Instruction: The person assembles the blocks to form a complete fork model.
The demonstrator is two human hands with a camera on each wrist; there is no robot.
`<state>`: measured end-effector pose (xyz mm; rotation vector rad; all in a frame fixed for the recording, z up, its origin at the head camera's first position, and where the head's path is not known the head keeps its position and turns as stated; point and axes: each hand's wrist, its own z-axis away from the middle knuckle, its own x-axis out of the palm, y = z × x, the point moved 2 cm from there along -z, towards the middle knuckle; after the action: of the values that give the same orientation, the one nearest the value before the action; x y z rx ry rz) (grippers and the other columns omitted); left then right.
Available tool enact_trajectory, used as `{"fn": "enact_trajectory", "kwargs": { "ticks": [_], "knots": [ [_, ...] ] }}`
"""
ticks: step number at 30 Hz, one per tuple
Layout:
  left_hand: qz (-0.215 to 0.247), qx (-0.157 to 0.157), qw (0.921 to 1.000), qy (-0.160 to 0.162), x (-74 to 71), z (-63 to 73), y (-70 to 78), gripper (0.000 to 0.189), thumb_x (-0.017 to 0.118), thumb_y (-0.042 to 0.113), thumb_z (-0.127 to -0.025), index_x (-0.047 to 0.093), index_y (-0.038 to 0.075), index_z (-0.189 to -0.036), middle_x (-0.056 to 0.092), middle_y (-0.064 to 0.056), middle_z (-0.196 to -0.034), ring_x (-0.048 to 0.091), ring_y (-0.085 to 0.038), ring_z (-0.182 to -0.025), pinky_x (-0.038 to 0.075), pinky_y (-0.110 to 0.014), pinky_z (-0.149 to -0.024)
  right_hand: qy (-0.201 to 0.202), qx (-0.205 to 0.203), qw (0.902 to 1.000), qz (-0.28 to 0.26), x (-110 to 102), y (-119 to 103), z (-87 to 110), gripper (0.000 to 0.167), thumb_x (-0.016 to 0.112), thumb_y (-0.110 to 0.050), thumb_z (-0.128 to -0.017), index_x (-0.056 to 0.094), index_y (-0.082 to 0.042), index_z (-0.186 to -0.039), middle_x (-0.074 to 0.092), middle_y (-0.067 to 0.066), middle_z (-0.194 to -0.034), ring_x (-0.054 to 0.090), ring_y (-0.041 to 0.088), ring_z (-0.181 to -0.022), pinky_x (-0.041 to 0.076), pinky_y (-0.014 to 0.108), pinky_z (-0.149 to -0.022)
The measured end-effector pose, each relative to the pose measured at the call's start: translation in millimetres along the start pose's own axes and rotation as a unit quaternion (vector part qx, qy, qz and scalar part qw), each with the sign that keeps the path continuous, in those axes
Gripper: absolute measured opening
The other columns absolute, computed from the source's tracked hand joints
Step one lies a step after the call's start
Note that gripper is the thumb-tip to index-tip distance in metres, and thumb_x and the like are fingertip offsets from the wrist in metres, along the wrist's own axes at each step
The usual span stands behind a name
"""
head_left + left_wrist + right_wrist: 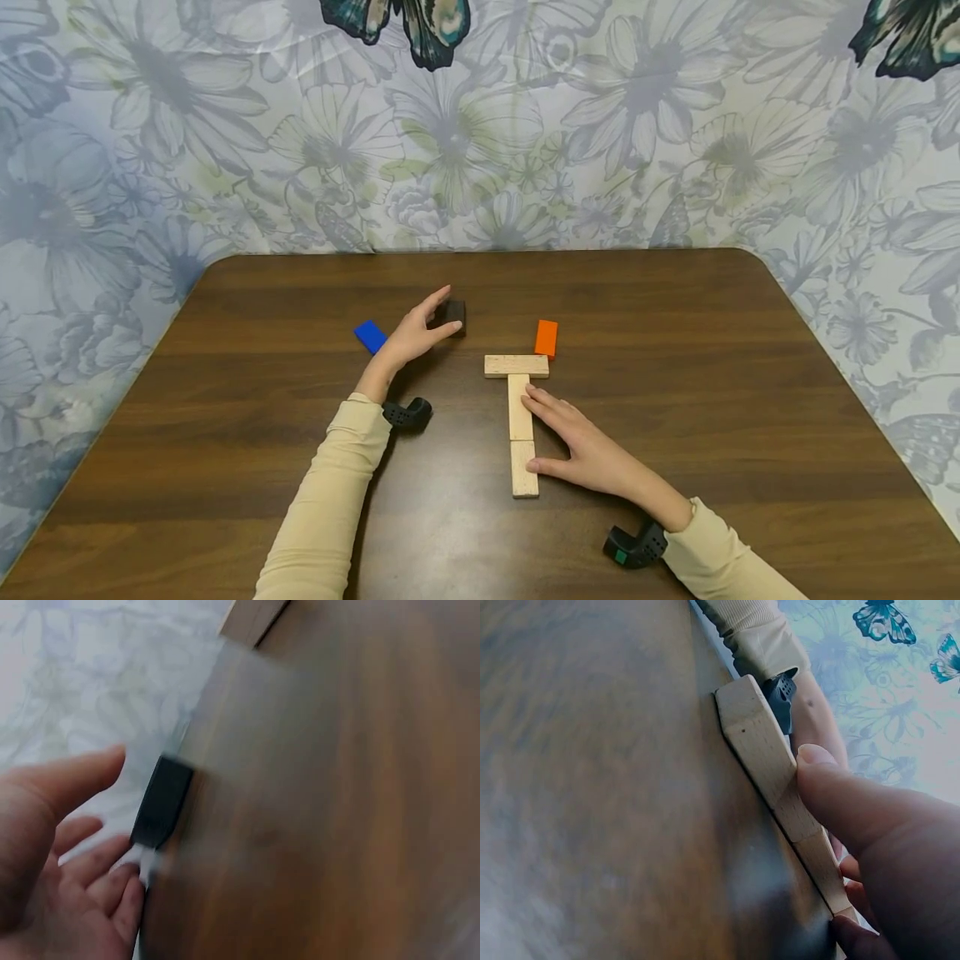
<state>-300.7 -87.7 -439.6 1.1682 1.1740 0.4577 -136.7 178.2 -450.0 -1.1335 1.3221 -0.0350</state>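
Three pale wooden blocks lie in a T on the table: a crosswise block at the far end, then an upper stem block and a lower stem block end to end. Along the stem's right side rests my right hand, its thumb on the lower block and its fingertips at the upper one. Farther off, my left hand reaches to a black block, thumb and fingers spread beside it. The left wrist view shows the thumb apart from this black block.
A blue block lies just left of my left hand, partly behind it. An orange block lies beyond the right end of the crosswise block. The brown table ends at a flowered wall.
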Motion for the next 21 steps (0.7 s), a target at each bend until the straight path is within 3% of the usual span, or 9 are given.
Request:
{"fn": "enact_trajectory", "kwargs": {
  "ticks": [5, 9, 21],
  "knots": [
    [-0.016, 0.011, 0.9993, -0.033, -4.6, 0.0, -7.9, 0.067, 0.059, 0.015, -0.094, 0.023, 0.001, -0.148, 0.024, -0.016, -0.15, 0.022, -0.032, -0.136, 0.02, -0.042, -0.108, 0.001, 0.0, 1.0, 0.001, -0.2, -0.2, -0.5, 0.08, 0.068, -0.037, -0.086, 0.029, -0.006, -0.147, 0.018, 0.008, -0.153, 0.017, 0.021, -0.138, 0.014, 0.048, -0.108],
    [-0.035, 0.021, 0.9983, -0.041, -5.0, 0.9, -10.2, 0.071, 0.064, 0.011, -0.09, 0.023, 0.002, -0.148, 0.024, -0.015, -0.15, 0.022, -0.032, -0.136, 0.021, -0.042, -0.108, 0.001, 0.001, 1.0, 0.0, 0.2, 0.0, -0.7, 0.08, 0.068, -0.038, -0.086, 0.029, -0.007, -0.148, 0.018, 0.007, -0.153, 0.017, 0.021, -0.138, 0.014, 0.048, -0.108],
    [-0.061, 0.033, 0.9974, -0.016, -3.1, 1.1, -11.7, 0.069, 0.065, 0.004, -0.088, 0.028, 0.0, -0.146, 0.03, -0.017, -0.147, 0.028, -0.032, -0.133, 0.025, -0.039, -0.106, -0.001, 0.006, 1.0, 0.002, 1.2, 1.5, -0.7, 0.08, 0.068, -0.04, -0.086, 0.028, -0.008, -0.148, 0.018, 0.006, -0.153, 0.016, 0.02, -0.138, 0.014, 0.047, -0.109]
  ]
}}
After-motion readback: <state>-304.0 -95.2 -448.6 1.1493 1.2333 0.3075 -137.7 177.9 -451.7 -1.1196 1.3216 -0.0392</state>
